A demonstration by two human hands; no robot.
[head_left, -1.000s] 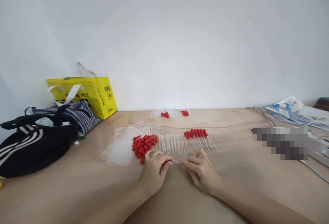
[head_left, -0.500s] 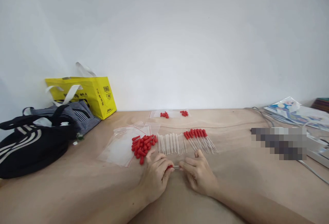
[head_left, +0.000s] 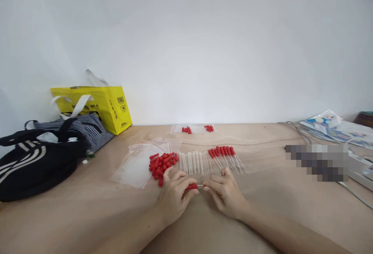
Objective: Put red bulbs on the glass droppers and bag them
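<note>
The white wall point(head_left: 204, 51) rises along the far edge of my bench point(head_left: 96, 203), whose wooden top spreads out before me. Towards its far left corner sits a yellow bag point(head_left: 113, 108), with a black bag point(head_left: 37, 172) nearer me by the left edge and a striped bag point(head_left: 96, 131) wedged between the two. Towards the far right corner lie printed papers point(head_left: 335, 125), with a white power strip point(head_left: 361, 170) by the right edge. My two hands meet over the middle of the bench's near part. A clear plastic bag point(head_left: 131, 170) lies flat left of centre; a smaller clear packet point(head_left: 175, 129), with red pieces on it, lies by the far edge. Beyond my fingers, from left to right, come a heap of red bulbs point(head_left: 164, 162), a row of clear tubes point(head_left: 194, 163) side by side, and a slanting row of capped tubes point(head_left: 227, 160), their red ends towards the far edge. Smallest is what I hold: my left hand point(head_left: 175, 195) has its grip pinching one red bulb point(head_left: 191, 186) between thumb and fingers, and my right hand point(head_left: 225, 195) has its grip pinching a thin clear tube point(head_left: 200, 186), level and in line with the bulb, a short stretch showing between my fingertips.
</note>
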